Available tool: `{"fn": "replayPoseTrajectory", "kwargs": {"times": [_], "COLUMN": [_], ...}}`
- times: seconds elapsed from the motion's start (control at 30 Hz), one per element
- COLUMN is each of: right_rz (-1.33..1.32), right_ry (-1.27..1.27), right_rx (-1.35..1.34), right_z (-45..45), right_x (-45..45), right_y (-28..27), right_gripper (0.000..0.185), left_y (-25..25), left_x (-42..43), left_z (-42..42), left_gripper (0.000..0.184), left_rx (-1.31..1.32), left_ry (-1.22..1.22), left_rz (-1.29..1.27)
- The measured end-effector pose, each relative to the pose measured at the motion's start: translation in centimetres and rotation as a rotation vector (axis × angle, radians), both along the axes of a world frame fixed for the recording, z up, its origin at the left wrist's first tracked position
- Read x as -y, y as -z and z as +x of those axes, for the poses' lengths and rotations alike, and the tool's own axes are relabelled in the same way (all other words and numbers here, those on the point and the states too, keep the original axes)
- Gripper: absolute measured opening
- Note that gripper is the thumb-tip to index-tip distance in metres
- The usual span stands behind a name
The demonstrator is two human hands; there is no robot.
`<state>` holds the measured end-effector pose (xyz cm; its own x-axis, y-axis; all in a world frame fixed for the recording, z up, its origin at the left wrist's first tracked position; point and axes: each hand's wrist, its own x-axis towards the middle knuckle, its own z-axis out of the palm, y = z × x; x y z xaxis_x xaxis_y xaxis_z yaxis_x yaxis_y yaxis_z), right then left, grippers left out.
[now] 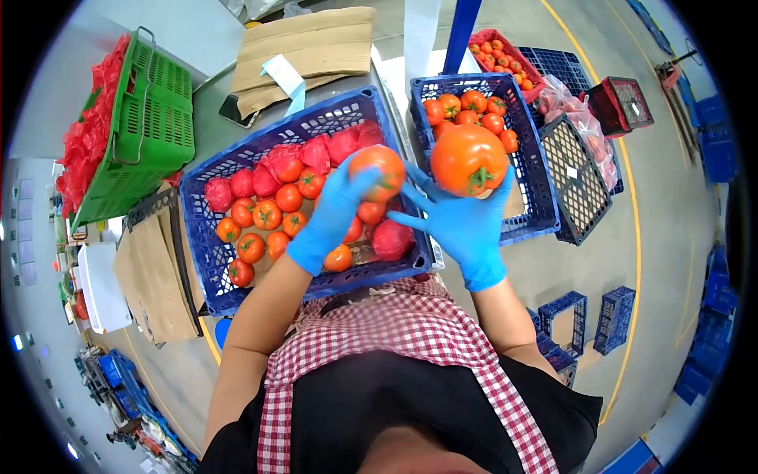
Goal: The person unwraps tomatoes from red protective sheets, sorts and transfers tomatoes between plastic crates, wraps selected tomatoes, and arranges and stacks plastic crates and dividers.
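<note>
Both of my hands wear blue gloves. My left hand (335, 213) is closed around a tomato (381, 167), slightly blurred, above the right part of a blue crate (207, 272). A large tomato (466, 154) with its green stem toward me rests in my right hand (470, 229), held by the thumb and fingers, some of them hidden beneath it. Under my left hand the blue crate holds bare tomatoes (268, 214) and several wrapped in red netting or film (392, 240). Below my right hand stands a second blue crate (545, 182) with loose tomatoes (474, 100) at its far end.
A green crate (158, 118) with red wrapping material (95, 134) stands at the left. Flat cardboard (304, 47) and a phone (237, 110) lie beyond the crate. A red crate of tomatoes (533, 73) and a black crate (575, 178) are at the right.
</note>
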<state>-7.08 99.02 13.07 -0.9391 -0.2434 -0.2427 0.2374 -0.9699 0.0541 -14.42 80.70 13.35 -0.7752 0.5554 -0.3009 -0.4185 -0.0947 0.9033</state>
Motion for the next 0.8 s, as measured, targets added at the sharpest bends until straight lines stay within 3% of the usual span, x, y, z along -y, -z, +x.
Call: {"fn": "replayPoseTrajectory", "kwargs": {"times": [0.07,0.23,0.43,0.63,0.73,0.8], "right_rz": [-0.053,-0.06,-0.001,-0.013,-0.031,-0.026], "right_ry": [0.016,-0.052,-0.076,-0.072,-0.073,-0.077], "right_rx": [-0.01,-0.058,-0.039,-0.039,-0.059,-0.047], "right_z": [-0.6,-1.7,-2.0,-1.7,-1.4,-1.2], "right_x": [-0.4,-0.6,0.3,-0.1,-0.2,0.0], "right_y": [-0.4,0.9,0.7,0.4,0.1,-0.3], "right_gripper": [0.098,0.1,0.098,0.098,0.097,0.096], "left_y": [2.8,2.0,1.3,0.7,-0.1,-1.1], "left_x": [2.2,1.9,1.2,0.7,0.7,0.7], "left_z": [-1.4,-0.3,0.1,0.3,-0.1,-0.4], "left_gripper": [0.056,0.066,0.057,0.064,0.048,0.046], "left_rx": [0.426,0.421,0.503,0.412,0.474,0.372], "left_ry": [0.009,-0.018,-0.194,-0.147,-0.109,-0.049], "left_rz": [0.413,0.311,0.264,0.178,0.221,0.204]}}
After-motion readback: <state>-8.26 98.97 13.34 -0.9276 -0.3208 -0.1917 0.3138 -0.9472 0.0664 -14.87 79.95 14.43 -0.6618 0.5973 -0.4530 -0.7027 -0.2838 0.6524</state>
